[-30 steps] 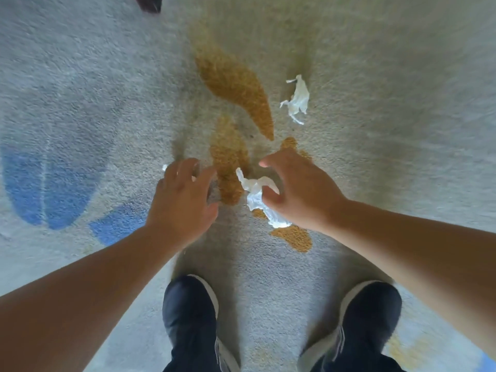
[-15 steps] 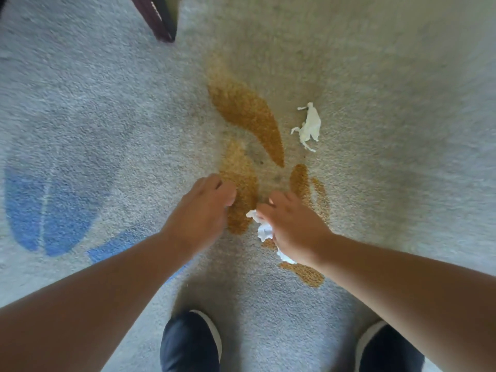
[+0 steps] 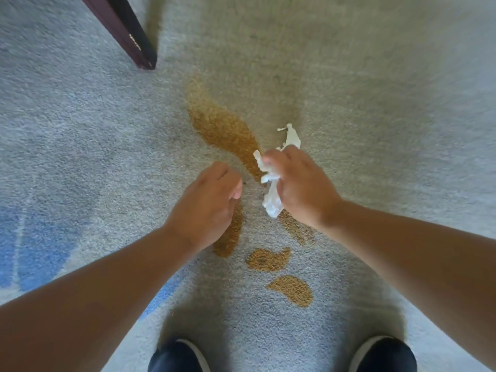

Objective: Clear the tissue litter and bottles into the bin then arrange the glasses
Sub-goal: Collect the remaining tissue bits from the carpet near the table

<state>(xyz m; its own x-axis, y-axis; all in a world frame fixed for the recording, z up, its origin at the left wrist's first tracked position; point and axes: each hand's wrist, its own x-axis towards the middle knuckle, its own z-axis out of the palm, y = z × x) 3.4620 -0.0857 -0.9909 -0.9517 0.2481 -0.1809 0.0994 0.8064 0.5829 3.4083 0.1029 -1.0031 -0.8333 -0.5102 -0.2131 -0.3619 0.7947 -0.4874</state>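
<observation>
Right now I see a crumpled white tissue (image 3: 271,189) bunched in the right hand (image 3: 300,183), its fingers curled tight around it, with soft ragged ends sticking out above the thumb and below the palm. Just beyond that hand's knuckles a second scrap (image 3: 291,136) lies on the carpet (image 3: 375,89), thin and twisted; whether the fingertips touch it I cannot tell. My left hand (image 3: 208,202) hangs beside the right, knuckles up, fingers folded into a loose fist; I cannot tell whether it holds anything. Both forearms reach forward and down. Below them the grey looped pile carries ochre leaf-shaped patches (image 3: 222,130) and blue ones (image 3: 32,242). A dark wooden leg (image 3: 126,33) slants at top left. Two dark shoes (image 3: 177,357) show at the bottom edge.
</observation>
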